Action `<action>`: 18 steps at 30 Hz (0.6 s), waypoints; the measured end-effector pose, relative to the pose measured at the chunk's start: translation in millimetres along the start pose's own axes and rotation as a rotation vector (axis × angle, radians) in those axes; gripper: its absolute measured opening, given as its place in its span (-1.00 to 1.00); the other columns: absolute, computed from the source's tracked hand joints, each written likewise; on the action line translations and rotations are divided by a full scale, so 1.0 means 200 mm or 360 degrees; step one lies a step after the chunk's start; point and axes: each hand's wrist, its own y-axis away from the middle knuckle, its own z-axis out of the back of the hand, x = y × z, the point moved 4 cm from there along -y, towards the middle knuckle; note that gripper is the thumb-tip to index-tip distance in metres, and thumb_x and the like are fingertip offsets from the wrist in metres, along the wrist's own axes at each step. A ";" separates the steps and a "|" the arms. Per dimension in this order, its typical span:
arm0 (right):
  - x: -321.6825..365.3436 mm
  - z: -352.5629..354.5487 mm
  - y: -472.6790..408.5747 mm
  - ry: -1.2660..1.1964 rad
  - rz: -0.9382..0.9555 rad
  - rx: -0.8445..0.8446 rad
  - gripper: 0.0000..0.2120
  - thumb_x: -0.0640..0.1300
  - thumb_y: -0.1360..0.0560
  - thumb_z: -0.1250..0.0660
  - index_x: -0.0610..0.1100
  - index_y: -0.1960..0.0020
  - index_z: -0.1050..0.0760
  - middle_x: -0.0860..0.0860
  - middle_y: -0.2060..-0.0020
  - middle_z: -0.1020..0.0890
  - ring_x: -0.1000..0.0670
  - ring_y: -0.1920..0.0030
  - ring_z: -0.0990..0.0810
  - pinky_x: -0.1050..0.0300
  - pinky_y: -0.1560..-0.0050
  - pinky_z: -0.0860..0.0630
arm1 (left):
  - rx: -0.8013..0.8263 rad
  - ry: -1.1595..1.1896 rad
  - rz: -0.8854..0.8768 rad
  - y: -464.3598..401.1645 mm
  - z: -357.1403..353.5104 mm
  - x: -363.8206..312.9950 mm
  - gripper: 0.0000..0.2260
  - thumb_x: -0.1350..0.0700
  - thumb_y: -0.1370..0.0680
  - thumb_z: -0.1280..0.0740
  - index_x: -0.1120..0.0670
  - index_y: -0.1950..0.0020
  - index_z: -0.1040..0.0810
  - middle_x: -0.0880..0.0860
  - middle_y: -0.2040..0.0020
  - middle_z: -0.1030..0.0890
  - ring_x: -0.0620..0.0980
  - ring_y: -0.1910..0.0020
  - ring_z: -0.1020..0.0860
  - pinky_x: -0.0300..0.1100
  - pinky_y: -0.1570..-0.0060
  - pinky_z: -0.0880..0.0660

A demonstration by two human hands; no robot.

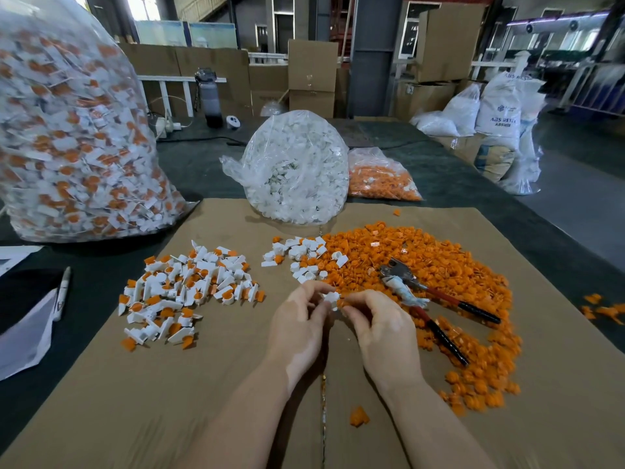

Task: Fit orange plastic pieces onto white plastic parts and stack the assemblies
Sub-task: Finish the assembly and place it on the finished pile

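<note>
My left hand [299, 324] and my right hand [382, 328] meet over the cardboard sheet [216, 401], both pinching one small white plastic part [330, 297] between the fingertips. Whether an orange piece sits in it is hidden by the fingers. A wide heap of loose orange pieces [439, 272] spreads to the right. A small cluster of bare white parts [301, 253] lies just beyond my hands. To the left lies a pile of finished white-and-orange assemblies [189, 286].
Pliers with red and black handles [436, 309] rest on the orange heap. Clear bags stand behind: white parts [297, 170], orange pieces [382, 179], and a tall bag of assemblies [71, 130] at left. A pen [63, 292] and papers lie at far left. One orange piece [358, 416] sits near my right forearm.
</note>
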 end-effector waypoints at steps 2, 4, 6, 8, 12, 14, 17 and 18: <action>-0.01 -0.01 0.00 0.0029 -0.0020 0.0047 -0.96 -0.24 -0.44 -0.43 -0.21 0.13 -0.61 -0.01 0.24 -0.64 0.02 0.18 -0.60 0.12 0.16 -0.55 | 0.0006 0.0077 0.0045 0.00 0.00 0.01 -0.78 0.20 -0.55 -0.29 -0.15 0.09 -0.48 -0.02 0.19 -0.58 -0.03 0.14 -0.58 -0.17 0.09 -0.51; -0.02 -0.02 0.00 0.0071 -0.0046 0.0071 -0.94 -0.21 -0.44 -0.43 -0.21 0.15 -0.61 0.00 0.25 -0.64 0.01 0.18 -0.58 0.09 0.15 -0.53 | -0.0001 0.0134 0.0065 0.00 0.00 0.02 -0.79 0.22 -0.55 -0.29 -0.12 0.08 -0.48 0.00 0.19 -0.57 -0.01 0.15 -0.58 -0.23 0.14 -0.51; -0.01 -0.03 0.00 0.0133 -0.0039 0.0077 -0.94 -0.19 -0.44 -0.43 -0.17 0.18 -0.60 0.02 0.27 -0.63 0.00 0.20 -0.57 0.07 0.13 -0.47 | -0.0016 0.0185 0.0066 0.00 0.00 0.01 -0.78 0.25 -0.54 -0.29 -0.10 0.08 -0.48 0.02 0.20 -0.57 -0.01 0.18 -0.58 -0.33 0.21 -0.48; -0.01 -0.03 0.00 0.0185 -0.0036 0.0070 -0.93 -0.17 -0.44 -0.43 -0.14 0.21 -0.58 0.07 0.30 -0.60 0.03 0.24 -0.54 0.08 0.14 -0.38 | -0.0021 0.0195 0.0055 0.01 0.00 0.01 -0.78 0.26 -0.54 -0.29 -0.09 0.09 -0.49 0.00 0.22 -0.56 -0.07 0.21 -0.57 -0.42 0.27 -0.45; -0.03 -0.03 0.00 0.0165 -0.0120 0.0069 -0.85 -0.14 -0.45 -0.42 -0.09 0.27 -0.51 0.16 0.40 -0.46 0.10 0.33 -0.43 0.12 0.14 -0.24 | -0.0011 0.0077 -0.0021 0.02 0.01 -0.01 -0.80 0.23 -0.53 -0.32 -0.10 0.10 -0.50 -0.07 0.21 -0.56 -0.19 0.20 -0.51 -0.48 0.24 -0.39; -0.04 -0.04 0.00 0.0129 -0.0151 0.0086 -0.82 -0.13 -0.45 -0.42 -0.06 0.29 -0.47 0.18 0.44 -0.41 0.13 0.37 -0.40 0.12 0.13 -0.22 | -0.0005 0.0050 -0.0055 0.02 0.01 -0.02 -0.79 0.22 -0.53 -0.33 -0.12 0.11 -0.50 -0.09 0.20 -0.56 -0.21 0.17 -0.51 -0.49 0.21 -0.38; -0.04 -0.04 0.00 0.0079 -0.0185 0.0122 -0.76 -0.14 -0.45 -0.41 -0.01 0.31 -0.40 0.18 0.49 -0.38 0.19 0.41 -0.37 0.14 0.11 -0.20 | 0.0007 -0.0013 -0.0110 0.03 0.01 -0.04 -0.77 0.21 -0.53 -0.33 -0.15 0.15 -0.48 -0.14 0.20 -0.57 -0.26 0.16 -0.52 -0.49 0.18 -0.38; -0.04 -0.04 0.00 0.0068 -0.0192 0.0133 -0.75 -0.14 -0.45 -0.41 -0.01 0.31 -0.38 0.17 0.50 -0.38 0.20 0.42 -0.37 0.14 0.10 -0.20 | 0.0008 -0.0052 -0.0137 0.04 0.01 -0.05 -0.78 0.20 -0.53 -0.33 -0.15 0.15 -0.48 -0.16 0.21 -0.57 -0.28 0.17 -0.51 -0.51 0.19 -0.37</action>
